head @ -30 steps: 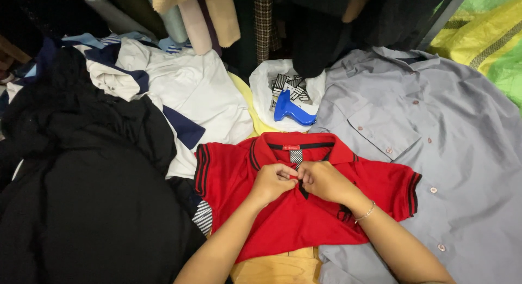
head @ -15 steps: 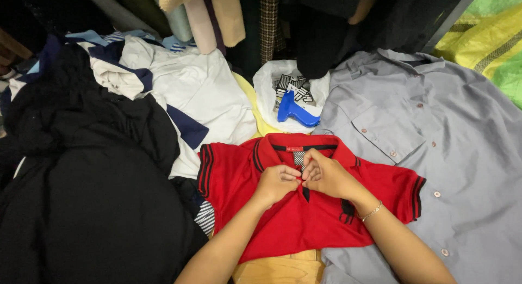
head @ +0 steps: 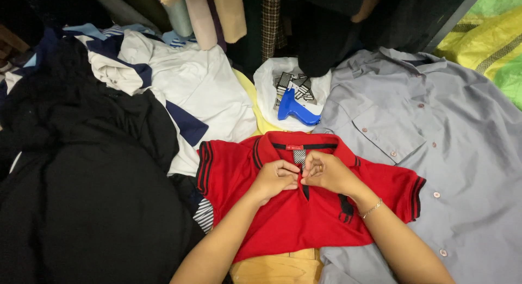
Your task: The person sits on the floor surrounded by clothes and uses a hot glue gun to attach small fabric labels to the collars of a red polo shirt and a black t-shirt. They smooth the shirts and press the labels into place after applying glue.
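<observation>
A small red polo shirt (head: 283,213) with black-striped collar and cuffs lies face up in front of me. My left hand (head: 274,178) and my right hand (head: 326,172) meet at its button placket just below the collar, fingertips pinching the fabric edges together. A thin bracelet sits on my right wrist. The shirt rests partly on a wooden surface (head: 277,267).
A large grey button shirt (head: 435,148) spreads to the right. Black garments (head: 81,197) pile on the left, white and navy ones (head: 179,88) behind. A blue tagging gun (head: 296,112) lies on a white plastic bag (head: 266,82). Fabric rolls stand at the back.
Both hands stay at the placket with only small finger movements. The view has shifted slightly.
</observation>
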